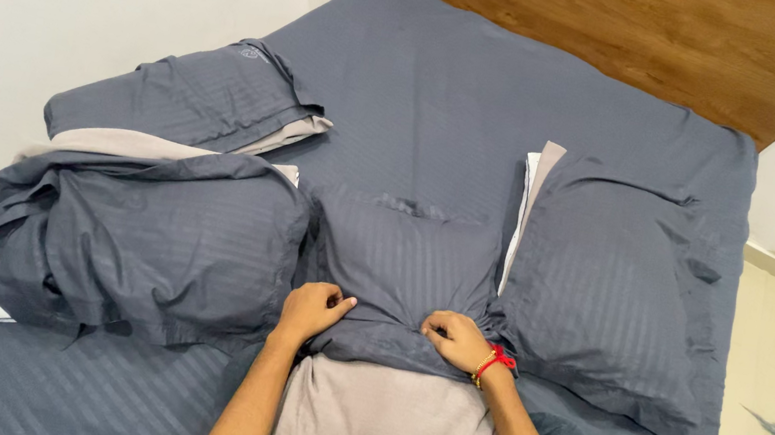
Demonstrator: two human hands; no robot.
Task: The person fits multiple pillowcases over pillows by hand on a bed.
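A person's left hand and right hand, the right wrist ringed by a red thread band, bunch the open end of a dark grey-blue striped cotton pillowcase over a plain beige fabric pillow. Fingers of both hands are curled tight and clamped on gathered folds of the case's hem, knuckles up, thumbs tucked in.

Progress, judging by what shows: approx. half done on this one. Beyond the fingertips the case is filled and fairly smooth; on the near side of the fingers, toward the person's body, a wide stretch of beige pillow lies bare, so the cover has a good way to go before the pillow is enclosed.

Left of the left fingers, just beside them, sits a covered grey-blue striped pillow w/ its case rumpled and a white corner poking out at its near end. Beyond that one, a 2nd grey-blue cased pillow lies w/ beige lining showing at its mouth. Right of the right fingers, touching the case in hand, a third grey-blue striped cased pillow lies flat, beige and white edging visible at its inner side. Those three look dressed but untidy; whether their openings are closed, can't tell.

All rest on a bed spread w/ a matching grey-blue striped sheet, wooden headboard panel at the far end.
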